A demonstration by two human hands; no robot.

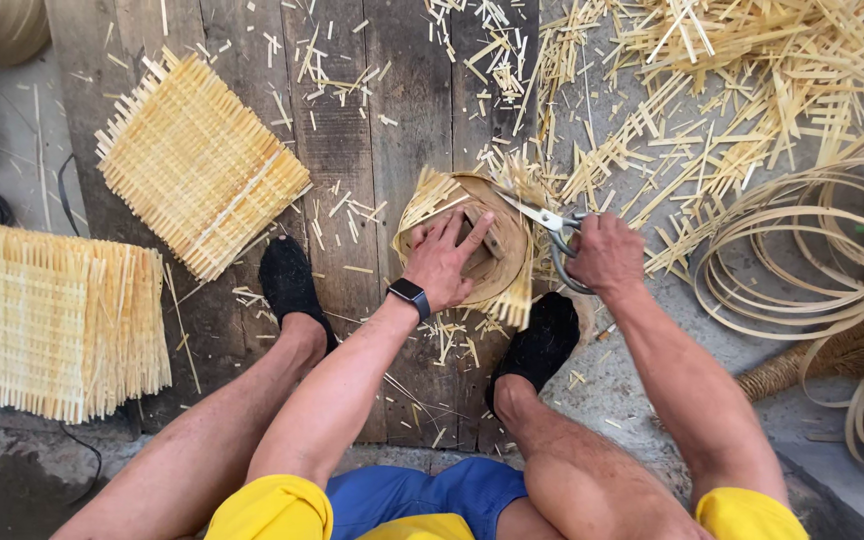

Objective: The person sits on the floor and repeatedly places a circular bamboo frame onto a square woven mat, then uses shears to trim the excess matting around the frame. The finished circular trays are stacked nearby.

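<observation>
Bamboo basket (472,235), left hand (444,262) seemingly inside

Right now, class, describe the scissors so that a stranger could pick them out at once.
Find the dark wooden boards under the person's feet. At their right edge sits a small round woven basket. The scissors in the right hand cut at its rim: the only metal among pale strips.
</observation>
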